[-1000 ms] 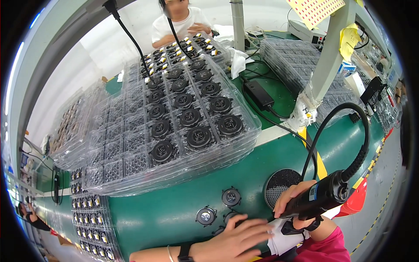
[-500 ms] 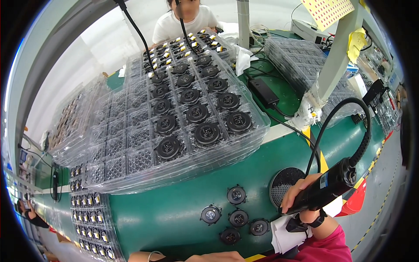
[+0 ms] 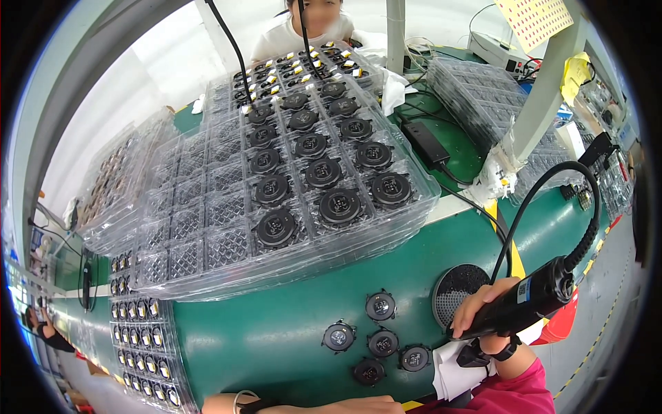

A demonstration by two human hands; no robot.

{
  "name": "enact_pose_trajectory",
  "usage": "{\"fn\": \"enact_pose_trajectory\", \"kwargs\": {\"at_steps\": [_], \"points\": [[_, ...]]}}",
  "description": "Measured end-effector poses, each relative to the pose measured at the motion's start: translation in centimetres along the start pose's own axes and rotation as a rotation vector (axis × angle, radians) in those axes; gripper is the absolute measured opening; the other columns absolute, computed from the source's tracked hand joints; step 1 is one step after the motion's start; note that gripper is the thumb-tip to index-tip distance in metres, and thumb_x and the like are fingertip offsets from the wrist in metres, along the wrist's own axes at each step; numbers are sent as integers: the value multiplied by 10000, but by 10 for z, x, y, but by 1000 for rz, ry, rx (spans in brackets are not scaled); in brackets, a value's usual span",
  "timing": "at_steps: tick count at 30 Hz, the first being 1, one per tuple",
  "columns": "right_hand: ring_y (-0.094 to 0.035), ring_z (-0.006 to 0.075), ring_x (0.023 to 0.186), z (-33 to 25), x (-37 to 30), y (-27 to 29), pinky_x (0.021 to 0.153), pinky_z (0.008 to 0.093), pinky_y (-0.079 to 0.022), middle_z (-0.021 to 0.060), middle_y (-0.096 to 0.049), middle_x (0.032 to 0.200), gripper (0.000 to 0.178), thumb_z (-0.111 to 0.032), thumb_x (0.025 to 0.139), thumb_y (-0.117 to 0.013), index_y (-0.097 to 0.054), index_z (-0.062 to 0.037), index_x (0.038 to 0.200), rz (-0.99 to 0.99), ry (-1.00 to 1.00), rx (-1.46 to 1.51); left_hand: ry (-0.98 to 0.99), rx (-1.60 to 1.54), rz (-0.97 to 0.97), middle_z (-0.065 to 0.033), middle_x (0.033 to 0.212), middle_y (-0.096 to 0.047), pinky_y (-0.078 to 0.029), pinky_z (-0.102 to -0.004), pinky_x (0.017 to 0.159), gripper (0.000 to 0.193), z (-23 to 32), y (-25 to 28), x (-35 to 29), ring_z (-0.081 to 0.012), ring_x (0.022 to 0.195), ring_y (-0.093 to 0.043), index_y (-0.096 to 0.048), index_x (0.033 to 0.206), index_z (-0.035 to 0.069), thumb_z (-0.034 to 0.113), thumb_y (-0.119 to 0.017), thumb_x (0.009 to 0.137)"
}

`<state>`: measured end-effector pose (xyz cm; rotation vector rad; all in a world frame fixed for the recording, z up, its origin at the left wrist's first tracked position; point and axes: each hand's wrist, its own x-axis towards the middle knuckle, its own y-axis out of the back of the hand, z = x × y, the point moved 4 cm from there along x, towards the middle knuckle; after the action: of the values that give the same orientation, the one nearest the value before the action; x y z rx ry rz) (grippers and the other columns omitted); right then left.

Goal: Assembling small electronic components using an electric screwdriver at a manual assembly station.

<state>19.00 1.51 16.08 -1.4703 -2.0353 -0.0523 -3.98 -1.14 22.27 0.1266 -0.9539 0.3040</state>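
Observation:
My right hand [image 3: 483, 303] is wrapped round a black cylindrical electric screwdriver [image 3: 524, 302], with its thick cable looping up behind. The tool lies tilted, its narrow end toward the left. Along the lower edge, my left hand [image 3: 355, 406] shows only in part; its fingers are cut off. Several round black watch cases lie on the green mat between the hands: a top one [image 3: 380, 304], a left one [image 3: 339, 336], a middle one [image 3: 383, 341], a right one [image 3: 415, 358] and a lower one [image 3: 368, 371]. Beside my right fingers sits a round dish [image 3: 442, 312] with perforated metal and dark bits.
A tall stack of clear trays [image 3: 227, 279] holds more watch cases. Another tray [image 3: 146, 307] with small parts stands at the left. White paper [image 3: 452, 376] lies under my right wrist. A power adapter [image 3: 424, 143] and grey post [image 3: 545, 103] stand behind. Across the table sits a person [image 3: 303, 34].
The whole view has shifted slightly, so things appear a little farther right. My right hand still grips the screwdriver; the watch cases keep their arrangement.

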Motion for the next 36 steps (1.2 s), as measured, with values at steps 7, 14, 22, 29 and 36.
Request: {"fn": "enact_pose_trajectory", "kwargs": {"at_steps": [7, 14, 22, 29, 36], "points": [[-646, 413, 609, -4, -3, 3, 548, 483, -551, 276, -597, 735, 486, -314, 873, -711, -450, 22, 1108, -45, 25, -57, 242, -69, 106, -138, 1066, -656, -449, -361, 757, 270, 16, 9, 18, -271, 880, -616, -643, 1029, 38, 286, -668, 925], [-645, 407, 605, -1, 3, 4, 545, 481, -550, 270, -596, 737, 482, -316, 877, -706, -449, 19, 1110, -65, 22, -62, -31, 49, -3, -120, 1061, -653, -438, -354, 773, 272, -6, 4, 1, -268, 897, -611, -648, 1049, 35, 277, -668, 925], [-644, 384, 589, 2, -1, 6, 539, 463, -554, 237, -594, 720, 500, -322, 863, -727, -443, 8, 1111, -31, 38, -72, 122, 29, 35, -110, 1057, -650, -432, -357, 783, 276, 5, 8, 9, -262, 903, -609, -651, 1050, 32, 273, -677, 917], [-641, 321, 556, 5, -2, 1, 517, 417, -559, 179, -584, 693, 517, -387, 861, -725, -419, -31, 1079, 39, 43, -107, 429, -87, 117, -117, 1066, -649, -432, -357, 787, 302, 8, 11, 12, -264, 910, -612, -646, 1070, 26, 288, -667, 922], [-639, 299, 543, 4, 1, 1, 504, 397, -558, 156, -572, 674, 525, -417, 863, -715, -409, -45, 1072, 39, 45, -124, -18, 153, -104, -126, 1082, -650, -431, -358, 784, 340, -7, -4, -18, -265, 924, -619, -642, 1108, 12, 312, -626, 947]]}}
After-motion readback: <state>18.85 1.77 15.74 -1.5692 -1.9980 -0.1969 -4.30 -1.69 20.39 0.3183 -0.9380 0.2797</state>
